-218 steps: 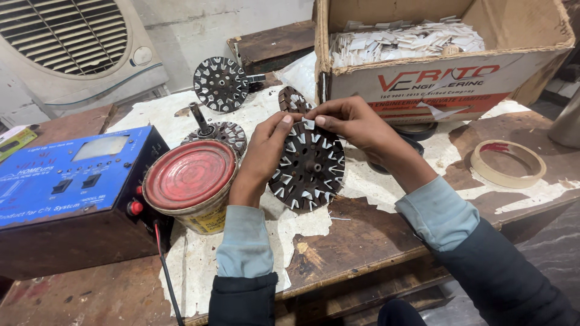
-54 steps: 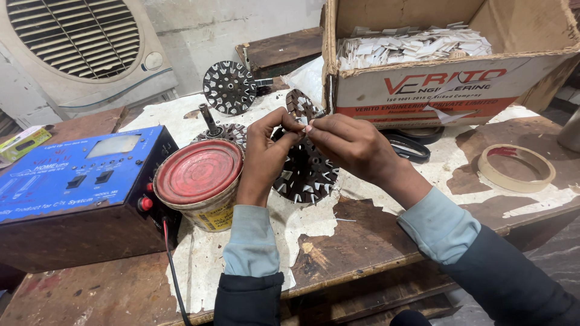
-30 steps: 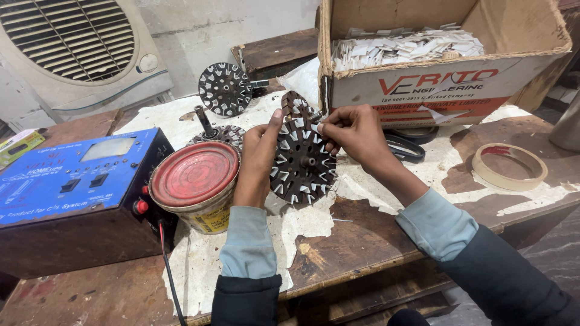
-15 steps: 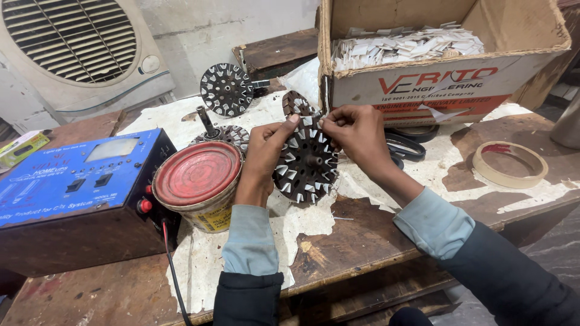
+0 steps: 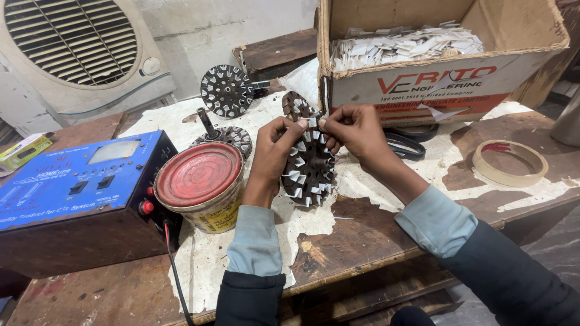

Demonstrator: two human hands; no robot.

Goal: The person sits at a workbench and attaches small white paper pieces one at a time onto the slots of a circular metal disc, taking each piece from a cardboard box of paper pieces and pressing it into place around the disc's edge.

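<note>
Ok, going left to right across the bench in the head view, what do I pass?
Blue electrical box → red-lidded tin → left hand → slotted stator core → right hand → tape roll.

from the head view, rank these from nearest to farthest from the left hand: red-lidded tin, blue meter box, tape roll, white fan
1. red-lidded tin: just left of the left hand, close by its wrist.
2. blue meter box: farther left, beyond the tin.
3. tape roll: far right on the bench, past the right hand.
4. white fan: back left corner; close to the tape roll's rank, hard to call.
</note>
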